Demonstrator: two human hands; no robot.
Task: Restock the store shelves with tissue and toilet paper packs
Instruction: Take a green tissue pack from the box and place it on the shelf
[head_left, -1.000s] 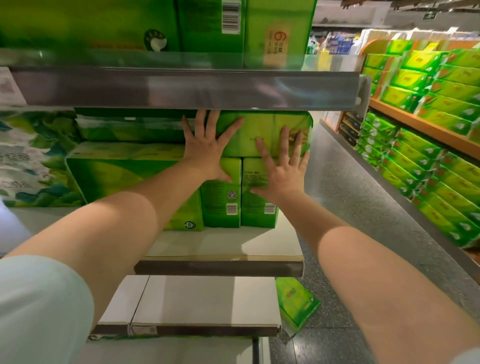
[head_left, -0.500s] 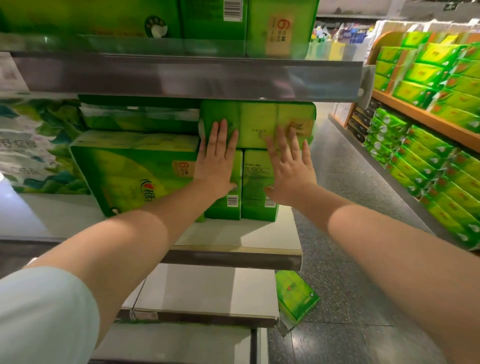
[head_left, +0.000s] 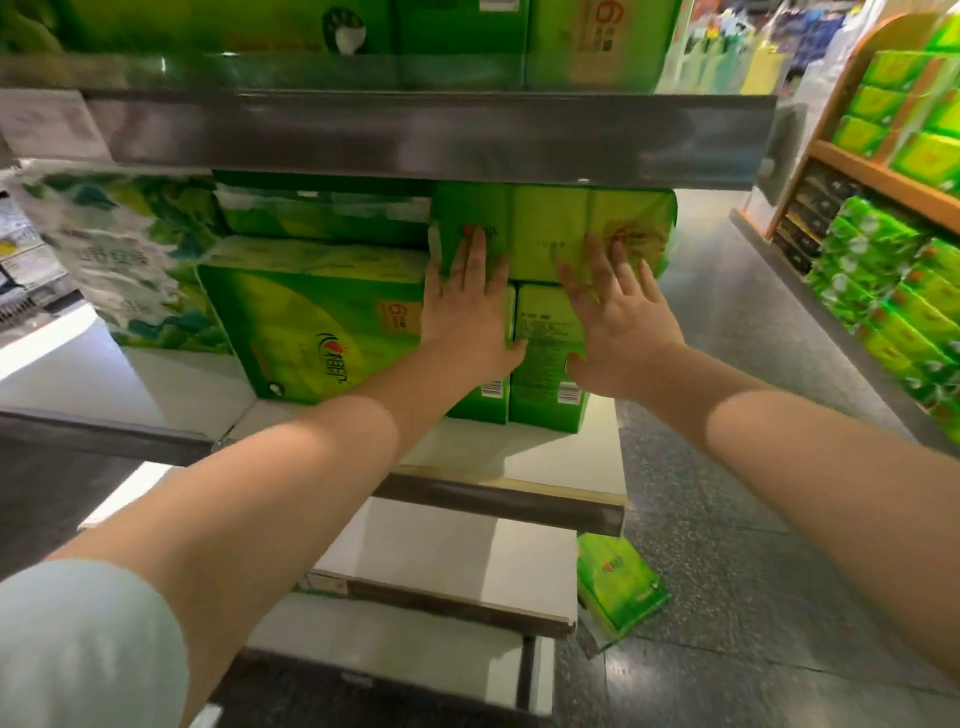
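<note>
Head view: the left hand and right hand are laid flat, fingers straight, against the top tissue pack, which is stacked on two upright packs on the shelf. Another pack lies on the floor.

Left hand, right hand flat, outstretched

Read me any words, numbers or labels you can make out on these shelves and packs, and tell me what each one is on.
"6": orange patch on the large green pack on the middle shelf, left of the left hand.
"6": pack on the top shelf, blurred.
Red logo script on the large green pack: unreadable.
Barcodes and fine print on the two upright packs under the right hand: too small.
Pack on the floor: logo unreadable.
</note>
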